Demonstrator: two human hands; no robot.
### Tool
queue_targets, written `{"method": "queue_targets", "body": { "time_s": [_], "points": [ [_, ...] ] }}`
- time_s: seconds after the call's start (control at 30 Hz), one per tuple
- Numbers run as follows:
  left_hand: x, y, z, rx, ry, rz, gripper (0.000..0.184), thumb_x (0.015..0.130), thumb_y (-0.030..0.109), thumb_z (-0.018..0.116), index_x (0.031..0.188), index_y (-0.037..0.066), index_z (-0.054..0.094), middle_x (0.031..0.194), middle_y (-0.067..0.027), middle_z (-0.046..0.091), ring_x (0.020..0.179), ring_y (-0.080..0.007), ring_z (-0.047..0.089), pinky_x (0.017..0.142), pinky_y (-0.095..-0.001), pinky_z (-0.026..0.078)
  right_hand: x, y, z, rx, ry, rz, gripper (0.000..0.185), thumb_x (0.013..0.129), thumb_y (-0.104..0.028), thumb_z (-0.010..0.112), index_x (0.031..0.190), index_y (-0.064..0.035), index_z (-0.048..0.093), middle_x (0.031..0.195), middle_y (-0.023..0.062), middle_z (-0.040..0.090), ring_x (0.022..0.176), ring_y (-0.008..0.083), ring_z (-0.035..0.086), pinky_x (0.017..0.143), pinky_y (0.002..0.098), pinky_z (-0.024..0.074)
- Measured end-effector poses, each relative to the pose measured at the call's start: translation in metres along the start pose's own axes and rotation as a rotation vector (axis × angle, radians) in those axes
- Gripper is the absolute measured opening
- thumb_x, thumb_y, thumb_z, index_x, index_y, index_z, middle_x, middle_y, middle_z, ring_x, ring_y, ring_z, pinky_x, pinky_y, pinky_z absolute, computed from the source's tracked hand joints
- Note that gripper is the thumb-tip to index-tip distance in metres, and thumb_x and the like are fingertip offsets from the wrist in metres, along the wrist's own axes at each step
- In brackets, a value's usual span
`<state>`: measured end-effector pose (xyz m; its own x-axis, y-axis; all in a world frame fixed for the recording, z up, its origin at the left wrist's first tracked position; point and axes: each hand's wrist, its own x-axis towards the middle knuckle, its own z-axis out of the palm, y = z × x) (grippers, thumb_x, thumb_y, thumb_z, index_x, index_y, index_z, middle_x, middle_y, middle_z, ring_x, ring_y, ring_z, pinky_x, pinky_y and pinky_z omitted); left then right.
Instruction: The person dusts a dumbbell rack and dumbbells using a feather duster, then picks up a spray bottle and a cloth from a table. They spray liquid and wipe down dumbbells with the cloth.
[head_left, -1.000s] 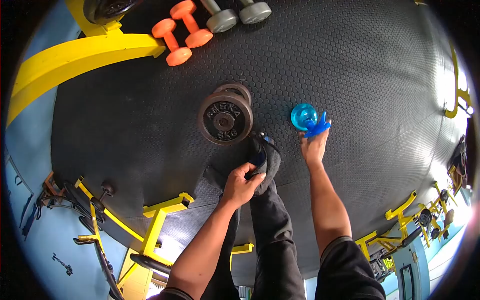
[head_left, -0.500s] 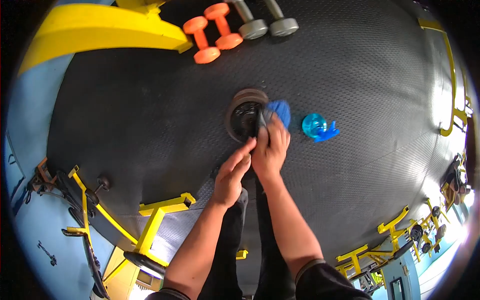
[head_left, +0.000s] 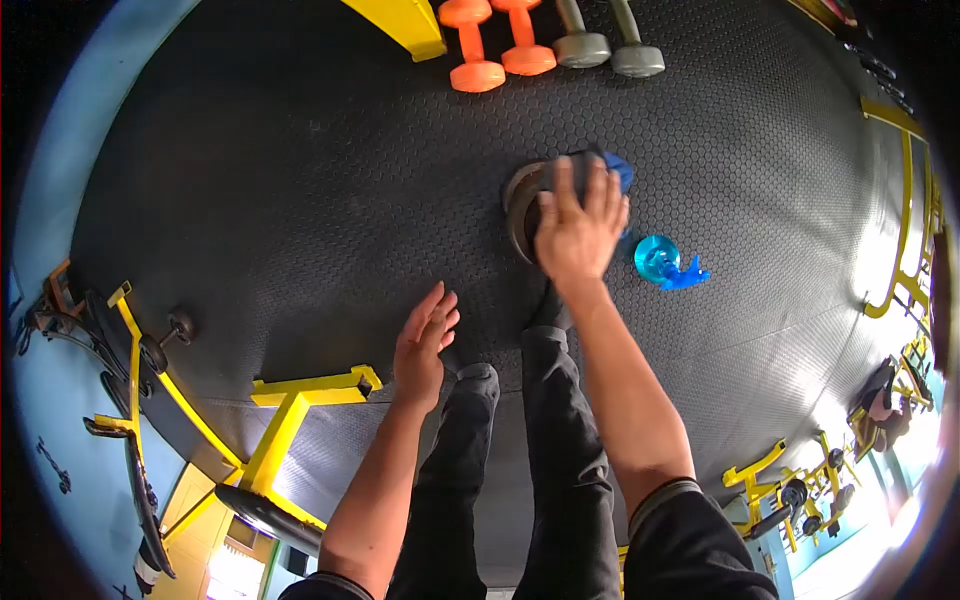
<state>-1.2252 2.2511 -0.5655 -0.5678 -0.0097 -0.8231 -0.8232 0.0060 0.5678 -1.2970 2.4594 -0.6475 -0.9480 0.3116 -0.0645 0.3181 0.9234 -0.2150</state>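
Note:
My right hand (head_left: 580, 235) lies with spread fingers on a blue and dark cloth (head_left: 618, 168), pressing it against a round weight plate (head_left: 520, 212) on the floor. The hand and cloth hide much of the plate; its brownish rim shows on the left. To the lower left, my left hand (head_left: 425, 350) hovers above the floor, fingers parted and nothing held. A spray bottle (head_left: 656, 259) with clear blue liquid and a blue trigger head stands just right of my right hand.
Two orange dumbbells (head_left: 472, 45) and two grey dumbbells (head_left: 630, 40) lie at the top on the black textured mat (head_left: 300, 220). A yellow machine frame (head_left: 310, 388) stands at lower left. More gym equipment (head_left: 800, 490) lines the lower right.
My left hand has drawn away from the plate, down and to the left. My right hand has gone from gripping the bunched cloth to lying spread over it. The camera view has shifted.

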Motion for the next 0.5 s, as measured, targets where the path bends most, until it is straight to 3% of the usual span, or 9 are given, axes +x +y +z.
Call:
{"method": "queue_targets", "body": {
  "time_s": [0.17,0.3,0.37,0.43,0.5],
  "points": [
    [-0.006,0.002,-0.005,0.005,0.010,-0.010,0.052,0.096,0.041,0.049,0.137,0.011,0.045,0.132,-0.0104,0.054,0.114,-0.0200,0.055,0.095,-0.0325,0.041,-0.059,-0.008,-0.002,0.045,-0.202,-0.553,0.038,0.082,-0.025,0.060,0.119,-0.0140,0.060,0.137,0.0082,0.045,0.129,0.0288,0.037,0.108,0.0493,0.0276],
    [-0.017,0.015,-0.013,0.026,-0.059,-0.029,0.054,0.096,0.039,0.048,0.139,0.006,0.041,0.133,-0.0137,0.053,0.118,-0.0211,0.052,0.098,-0.0309,0.039,-0.108,0.074,-0.016,0.112,-0.333,-0.449,0.033,0.078,-0.017,0.062,0.110,-0.0099,0.063,0.112,0.0090,0.063,0.107,0.0310,0.056,0.103,0.0452,0.0351],
    [-0.037,0.019,-0.016,0.038,-0.103,0.033,0.055,0.097,0.035,0.050,0.139,0.003,0.039,0.132,-0.0161,0.052,0.122,-0.0225,0.049,0.102,-0.0319,0.037,-0.088,0.082,-0.021,0.281,-0.143,-0.330,0.022,0.082,-0.017,0.060,0.102,-0.0082,0.062,0.108,0.0126,0.064,0.103,0.0350,0.057,0.100,0.0480,0.0363],
    [-0.061,0.014,-0.017,0.017,-0.114,0.015,0.055,0.096,0.032,0.051,0.139,0.000,0.038,0.132,-0.0189,0.052,0.125,-0.0229,0.047,0.104,-0.0326,0.036,-0.056,0.061,-0.021,0.219,-0.275,-0.008,0.015,0.086,-0.018,0.058,0.096,-0.0067,0.061,0.111,0.0133,0.063,0.105,0.0391,0.055,0.099,0.0495,0.0363],
    [-0.083,-0.010,-0.014,0.045,-0.173,-0.013,0.052,0.097,0.027,0.051,0.140,0.001,0.037,0.131,-0.0204,0.052,0.125,-0.0210,0.047,0.102,-0.0307,0.038,-0.019,0.029,-0.010,0.090,-0.007,-0.153,0.017,0.090,-0.021,0.054,0.094,-0.0054,0.059,0.123,0.0128,0.058,0.117,0.0422,0.048,0.104,0.0528,0.0304]
  ]
}}
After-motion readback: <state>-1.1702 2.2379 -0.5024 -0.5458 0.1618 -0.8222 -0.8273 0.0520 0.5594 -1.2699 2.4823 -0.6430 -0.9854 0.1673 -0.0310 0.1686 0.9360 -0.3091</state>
